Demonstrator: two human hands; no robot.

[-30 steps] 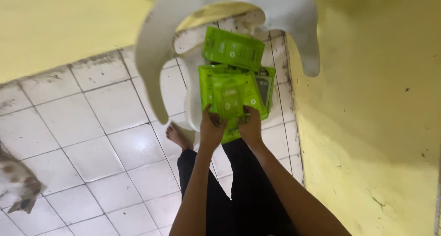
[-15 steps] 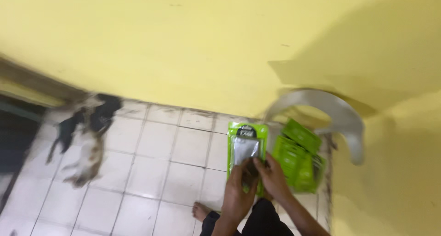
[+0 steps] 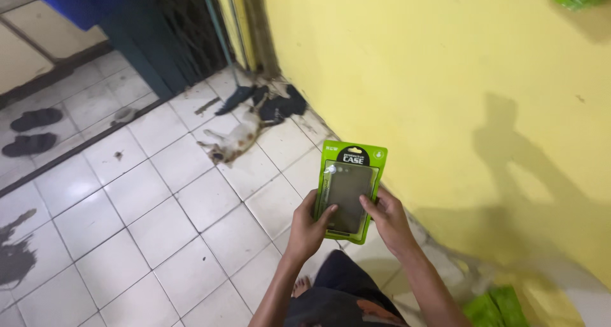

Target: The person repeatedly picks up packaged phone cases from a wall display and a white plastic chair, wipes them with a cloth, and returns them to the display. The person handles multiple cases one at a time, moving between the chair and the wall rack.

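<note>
**One packet lifted clear of the stack, view swung to the doorway**

Change since a second ago: the person was bent over a pile of green packets on a white plastic chair; now a single green packet (image 3: 349,190) is up in front of the chest, apart from the rest, and the head has turned left toward the door. One item is singled out for handling (judgement only).

Grip: left hand (image 3: 310,227) closed on the packet's lower left edge, thumb across the clear front; right hand (image 3: 389,220) closed on the lower right edge. Both hold it, upright, tilted slightly.

Material: glossy flat plastic pouch, rectangular, bright green border, clear window showing a dark flat slab inside.

Lower right: more green packets (image 3: 495,306), partly out of frame.

Further off: white tiled floor (image 3: 159,231), square tiles, dark stained grout. A cat (image 3: 232,141) lies stretched by the matte yellow wall (image 3: 445,79). Beyond, dark sandals (image 3: 28,131) outside the doorway.
</note>
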